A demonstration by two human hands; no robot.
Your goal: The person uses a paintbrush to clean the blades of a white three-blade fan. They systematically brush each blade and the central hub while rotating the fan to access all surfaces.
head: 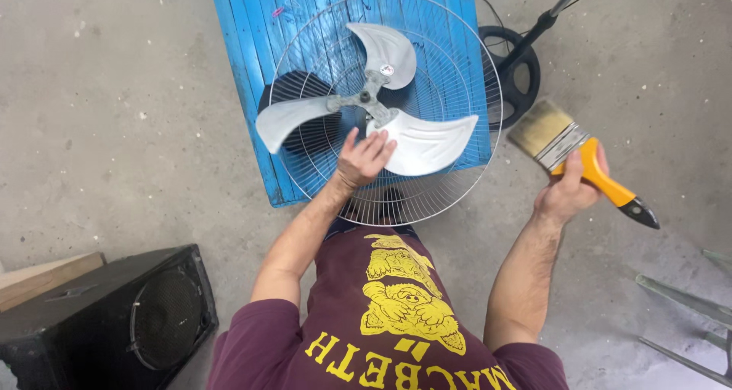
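A three-bladed grey metal fan blade lies inside a round wire fan guard on a blue wooden board. My left hand rests with fingers spread on the root of the blade nearest me. My right hand is raised to the right of the guard and grips the orange handle of a wide paintbrush, bristles pointing up and left, clear of the fan.
A black fan base with a pole stands behind the guard at the right. A black speaker box and a wooden plank sit at lower left. A pale metal frame is at lower right. The floor is bare concrete.
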